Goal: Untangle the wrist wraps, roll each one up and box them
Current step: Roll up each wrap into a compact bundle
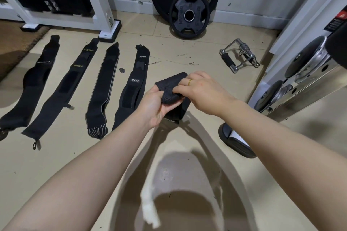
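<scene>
Several black wrist wraps lie flat and straight, side by side on the tan floor: a plain wrap (32, 88) at far left, a wrap with yellow lettering (63, 90), a grey-edged wrap (103, 88), and a wrap with white logos (131, 88). Above the floor at centre, both my hands grip a folded black wrist wrap (170, 91). My left hand (153, 106) clasps it from below and the left. My right hand (202, 90), with a gold ring, pinches it from the right. Its lower end hangs behind my left hand. No box is in view.
Two black weight plates (187, 13) lean on the back wall. A chrome cable handle (238, 58) lies on the floor at right. Dumbbells on a rack (300, 73) fill the right edge, with the rack's foot (234, 142) near my right forearm. A white machine frame (105, 22) stands back left.
</scene>
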`<state>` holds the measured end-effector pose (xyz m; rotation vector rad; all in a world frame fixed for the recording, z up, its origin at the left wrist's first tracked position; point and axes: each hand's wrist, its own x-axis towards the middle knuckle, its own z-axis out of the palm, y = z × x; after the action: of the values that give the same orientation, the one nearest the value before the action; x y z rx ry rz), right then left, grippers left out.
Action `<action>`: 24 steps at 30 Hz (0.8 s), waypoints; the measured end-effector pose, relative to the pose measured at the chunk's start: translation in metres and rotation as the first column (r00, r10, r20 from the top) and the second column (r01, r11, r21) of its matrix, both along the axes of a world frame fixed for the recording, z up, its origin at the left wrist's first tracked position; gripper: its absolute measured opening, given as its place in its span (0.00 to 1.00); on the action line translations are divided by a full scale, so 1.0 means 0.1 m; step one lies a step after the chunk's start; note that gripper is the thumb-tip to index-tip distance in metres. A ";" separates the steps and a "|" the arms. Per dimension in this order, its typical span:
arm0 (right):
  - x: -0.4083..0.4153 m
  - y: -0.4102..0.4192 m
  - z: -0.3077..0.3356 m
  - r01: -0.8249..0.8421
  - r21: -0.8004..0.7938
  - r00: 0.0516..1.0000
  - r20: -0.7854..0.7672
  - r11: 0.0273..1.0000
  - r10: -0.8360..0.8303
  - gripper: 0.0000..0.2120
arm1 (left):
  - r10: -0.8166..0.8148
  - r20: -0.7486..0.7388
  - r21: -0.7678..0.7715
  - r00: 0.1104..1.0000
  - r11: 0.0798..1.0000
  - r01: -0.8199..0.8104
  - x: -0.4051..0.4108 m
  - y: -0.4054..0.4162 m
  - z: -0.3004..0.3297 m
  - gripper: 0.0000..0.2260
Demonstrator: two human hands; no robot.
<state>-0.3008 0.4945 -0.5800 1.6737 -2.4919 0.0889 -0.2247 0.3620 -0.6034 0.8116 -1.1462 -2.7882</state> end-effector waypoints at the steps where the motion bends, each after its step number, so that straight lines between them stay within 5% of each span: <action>1: 0.00 0.00 0.04 0.015 0.039 0.997 0.074 0.999 -0.018 0.16 | -0.005 0.005 -0.022 1.000 1.000 0.005 0.01 0.01 0.00 0.16; 7: 0.06 0.02 0.24 0.086 0.192 0.860 0.481 0.978 -0.170 0.16 | -0.022 0.051 -0.038 0.998 0.999 0.024 0.05 0.10 0.03 0.16; 11: 0.02 0.03 0.32 0.234 0.149 0.591 0.763 0.961 -0.263 0.15 | -0.083 0.086 -0.014 0.993 0.996 0.085 0.12 0.12 0.06 0.14; 15: 0.08 0.02 0.25 0.387 0.120 0.363 0.891 0.914 -0.271 0.08 | -0.231 0.038 -0.254 0.972 0.939 0.233 0.12 0.04 0.12 0.09; 19: 0.04 0.04 0.21 0.581 0.114 0.151 0.958 0.806 -0.244 0.14 | -0.419 0.064 -0.456 0.906 0.795 0.400 0.08 -0.12 0.26 0.09; 21: 0.02 0.03 0.27 0.551 0.158 0.220 0.920 0.820 -0.325 0.16 | -0.492 0.114 -0.557 0.863 0.688 0.465 0.06 -0.19 0.38 0.09; 22: 0.01 0.03 0.32 0.518 0.162 0.363 0.847 0.840 -0.387 0.19 | -0.523 0.156 -0.621 0.838 0.608 0.495 0.03 -0.22 0.46 0.09; 24: -0.02 0.01 0.48 0.409 0.110 0.626 0.689 0.906 -0.366 0.26 | -0.583 0.305 -0.814 0.753 0.251 0.524 -0.04 -0.26 0.68 0.08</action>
<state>-0.3028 0.4956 -0.5323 1.1446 -3.2891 0.9013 -0.2291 0.3356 -0.5353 0.1606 -2.9166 -1.8733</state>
